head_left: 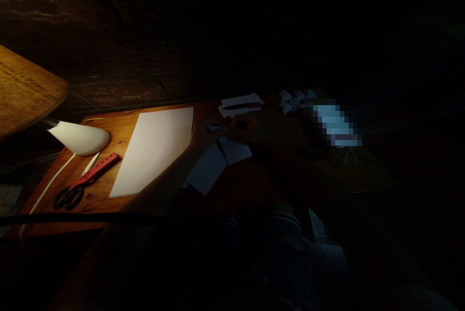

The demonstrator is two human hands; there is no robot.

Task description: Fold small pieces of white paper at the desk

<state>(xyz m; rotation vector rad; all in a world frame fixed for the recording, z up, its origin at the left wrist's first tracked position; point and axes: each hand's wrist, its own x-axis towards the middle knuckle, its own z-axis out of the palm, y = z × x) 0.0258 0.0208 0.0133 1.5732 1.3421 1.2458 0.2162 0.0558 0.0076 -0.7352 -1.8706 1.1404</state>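
Observation:
In dim light over the table, my left hand (202, 130) pinches a small folded piece of white paper (214, 128). My right hand (247, 128) meets it from the other side, its fingers closed at the paper's right end; the exact grip is dark. Just below both hands lie cut pieces of white paper (208, 169), one of them (236, 151) partly under the hands. Beyond my hands a knife (240, 106) with a dark blade rests on more paper pieces (242, 99). To the left is a stack of white sheets (156, 148).
A lamp with a white base (80, 137) stands at the table's left, its shade (27, 90) jutting in. Near it lie black-handled scissors (69, 196) and a red perforated strip (96, 170). Folded paper shapes (296, 100) and a bright pixelated screen (337, 124) are at right.

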